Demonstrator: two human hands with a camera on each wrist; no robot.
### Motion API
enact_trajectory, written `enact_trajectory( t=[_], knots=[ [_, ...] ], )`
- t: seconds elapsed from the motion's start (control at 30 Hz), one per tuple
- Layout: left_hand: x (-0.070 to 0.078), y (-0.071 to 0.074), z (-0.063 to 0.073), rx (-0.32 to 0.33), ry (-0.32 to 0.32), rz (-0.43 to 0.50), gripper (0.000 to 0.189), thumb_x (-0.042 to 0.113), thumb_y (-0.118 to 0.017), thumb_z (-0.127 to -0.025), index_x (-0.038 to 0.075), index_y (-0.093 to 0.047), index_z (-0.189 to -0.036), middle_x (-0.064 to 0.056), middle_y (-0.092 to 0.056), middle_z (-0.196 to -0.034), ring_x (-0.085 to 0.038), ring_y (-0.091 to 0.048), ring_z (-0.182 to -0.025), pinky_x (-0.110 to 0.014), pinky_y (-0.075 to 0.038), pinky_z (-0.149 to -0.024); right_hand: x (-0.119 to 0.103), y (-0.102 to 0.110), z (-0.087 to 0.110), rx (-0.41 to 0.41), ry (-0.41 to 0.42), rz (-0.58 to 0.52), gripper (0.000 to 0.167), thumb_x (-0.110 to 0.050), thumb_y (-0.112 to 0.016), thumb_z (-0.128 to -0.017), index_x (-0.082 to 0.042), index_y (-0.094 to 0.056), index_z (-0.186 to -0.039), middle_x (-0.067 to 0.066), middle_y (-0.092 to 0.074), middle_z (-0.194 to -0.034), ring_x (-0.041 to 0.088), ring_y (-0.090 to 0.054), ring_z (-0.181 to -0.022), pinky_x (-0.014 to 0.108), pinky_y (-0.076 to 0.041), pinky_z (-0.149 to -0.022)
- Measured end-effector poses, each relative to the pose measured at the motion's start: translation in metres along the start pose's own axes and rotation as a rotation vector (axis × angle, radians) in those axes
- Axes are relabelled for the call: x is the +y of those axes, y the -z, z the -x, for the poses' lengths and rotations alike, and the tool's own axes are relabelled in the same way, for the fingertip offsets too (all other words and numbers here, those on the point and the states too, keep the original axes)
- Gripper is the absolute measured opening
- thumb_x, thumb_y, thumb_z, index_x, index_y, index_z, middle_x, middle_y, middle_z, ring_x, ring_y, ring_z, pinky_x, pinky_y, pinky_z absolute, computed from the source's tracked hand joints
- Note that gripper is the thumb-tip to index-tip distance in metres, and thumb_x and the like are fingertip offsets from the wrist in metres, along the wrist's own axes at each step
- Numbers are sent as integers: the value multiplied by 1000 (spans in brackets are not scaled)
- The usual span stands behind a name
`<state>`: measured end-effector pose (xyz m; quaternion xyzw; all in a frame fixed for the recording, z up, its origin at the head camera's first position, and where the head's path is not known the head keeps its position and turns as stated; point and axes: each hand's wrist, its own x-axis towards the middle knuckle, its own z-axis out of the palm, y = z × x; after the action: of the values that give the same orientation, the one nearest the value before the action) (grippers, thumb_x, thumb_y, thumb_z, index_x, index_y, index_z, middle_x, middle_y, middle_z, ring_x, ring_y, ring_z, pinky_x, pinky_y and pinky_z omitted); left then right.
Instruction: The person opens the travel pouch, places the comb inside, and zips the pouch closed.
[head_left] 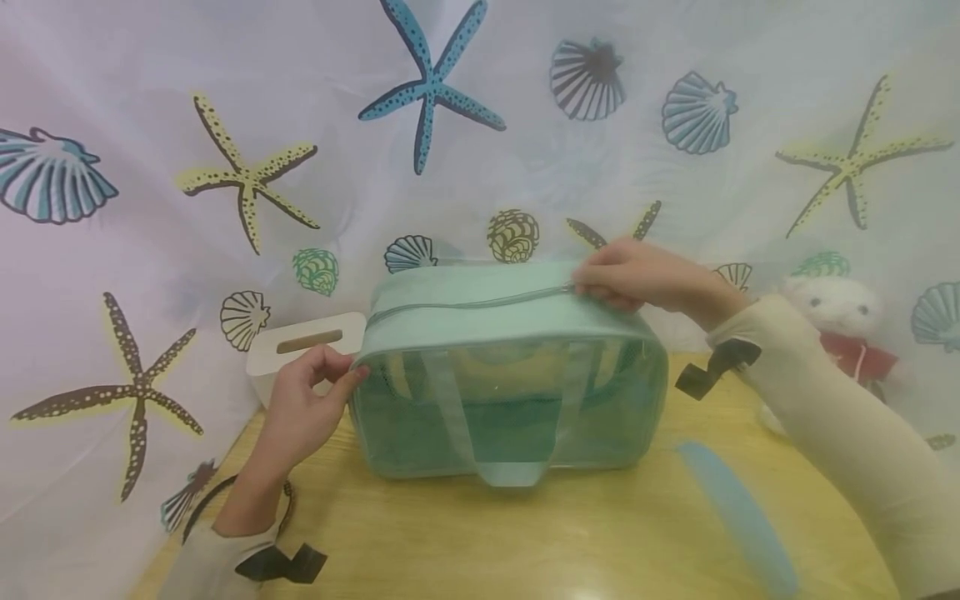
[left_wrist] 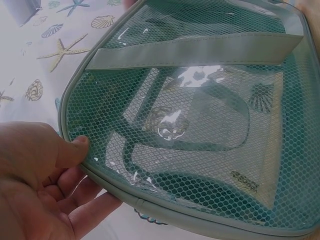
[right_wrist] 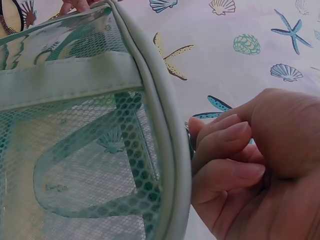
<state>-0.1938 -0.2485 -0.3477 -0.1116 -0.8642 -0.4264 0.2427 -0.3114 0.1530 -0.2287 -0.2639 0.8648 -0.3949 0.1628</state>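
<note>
A mint-green zippered bag [head_left: 510, 408] with see-through mesh sides stands upright on the wooden table [head_left: 420, 542]. Its pale strap handle [head_left: 512, 473] hangs down the front. My left hand [head_left: 311, 408] pinches the bag's upper left corner, thumb on the front edge and fingers behind it. Along the top runs a zipper [head_left: 465, 305], reaching from the left end to my right hand [head_left: 645, 279]. At its right end, the curled fingers of that hand pinch the zipper pull, which is mostly hidden; a bit of metal [right_wrist: 187, 127] shows by the fingertips in the right wrist view.
A white box [head_left: 300, 333] with a slotted top stands behind the left hand. A light-blue flat strip [head_left: 738, 517] lies at the front right. Beyond the right forearm sits a white plush toy [head_left: 836, 304] in red. A shell-patterned cloth [head_left: 510, 167] hangs behind.
</note>
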Motion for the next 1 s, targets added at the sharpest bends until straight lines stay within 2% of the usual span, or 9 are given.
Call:
enact_trajectory(
  t=[0.3, 0.5, 0.67, 1.0],
  knots=[
    [0, -1, 0, -6, 18, 11, 10, 11, -73, -96, 2, -67, -97, -5, -71, -92, 3, -58, -80, -14, -46, -74, -11, -5, -6, -29, 6, 24, 30, -24, -57, -104, -6, -61, -79, -4, -38, -56, 10, -32, -49, 23, -31, -49],
    [3, -1, 0, -11, 19, 15, 11, 11, -73, -96, 2, -67, -97, -6, -72, -93, 4, -58, -81, -14, -46, -74, -15, -9, -11, -23, -2, 31, 30, -27, -55, -106, -4, -68, -90, -4, -41, -57, 9, -34, -50, 23, -31, -48],
    [3, -1, 0, -9, 14, 18, 11, 11, -73, -96, 2, -67, -96, -7, -72, -93, 4, -59, -80, -14, -47, -74, -19, -11, -14, -19, -3, 32, 30, -26, -55, -106, -4, -69, -91, -4, -43, -56, 9, -35, -49, 23, -32, -48],
    [0, 0, -1, -7, 30, 26, 11, 11, -73, -96, 2, -67, -97, 0, -72, -93, 5, -60, -82, -13, -48, -74, -31, -18, -21, -46, -2, 15, 31, -25, -53, -107, -3, -72, -98, -4, -44, -56, 9, -36, -49, 23, -33, -48]
  ],
)
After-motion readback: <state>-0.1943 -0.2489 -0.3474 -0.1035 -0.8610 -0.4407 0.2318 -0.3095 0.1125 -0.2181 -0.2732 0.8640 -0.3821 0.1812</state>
